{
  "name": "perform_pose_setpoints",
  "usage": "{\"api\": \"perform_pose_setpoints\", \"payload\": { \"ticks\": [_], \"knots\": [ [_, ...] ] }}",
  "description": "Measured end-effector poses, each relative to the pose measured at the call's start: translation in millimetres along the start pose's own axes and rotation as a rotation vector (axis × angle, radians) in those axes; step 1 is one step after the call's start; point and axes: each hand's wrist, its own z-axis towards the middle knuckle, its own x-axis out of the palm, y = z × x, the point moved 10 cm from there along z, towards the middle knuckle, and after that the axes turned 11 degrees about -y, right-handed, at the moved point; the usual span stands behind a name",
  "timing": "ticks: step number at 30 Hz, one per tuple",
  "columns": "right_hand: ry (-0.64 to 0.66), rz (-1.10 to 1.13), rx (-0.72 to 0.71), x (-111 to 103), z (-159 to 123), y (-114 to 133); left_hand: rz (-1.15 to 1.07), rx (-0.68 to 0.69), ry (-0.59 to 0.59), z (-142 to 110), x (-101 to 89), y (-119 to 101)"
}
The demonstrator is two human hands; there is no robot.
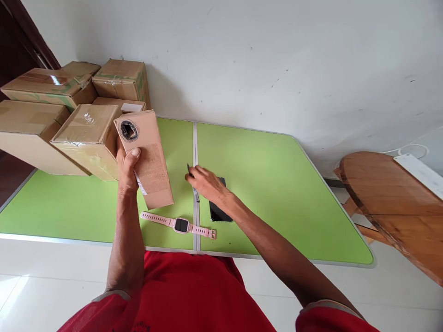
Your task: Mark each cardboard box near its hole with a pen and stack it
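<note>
My left hand grips the side of a narrow cardboard box, held tilted above the table with the thumb on its near face. Near the top of that face is a round hole with black scribbled marks around it. To the right, my right hand is closed around a thin dark pen-like tool, its kind partly hidden by the fingers. Below that hand, a small grey object lies by the table seam. A black smartphone lies under my right wrist. A pink smartwatch is stretched out near the front edge.
Several taped cardboard boxes are stacked on the left of the green folding table. A white wall rises behind it. At the right stands a wooden table with a white power strip and cable.
</note>
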Motion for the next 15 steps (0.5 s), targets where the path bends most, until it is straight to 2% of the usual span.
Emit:
{"api": "perform_pose_setpoints", "payload": {
  "ticks": [5, 15],
  "knots": [
    [0.12, -0.036, -0.058, 25.3, -6.4, 29.3, 0.044, 0.004, 0.007, -2.7, 6.0, -2.4],
    [0.159, -0.026, 0.06, 30.8, -21.0, 32.7, -0.038, 0.002, 0.045, -3.5, 10.6, -4.1]
  ]
}}
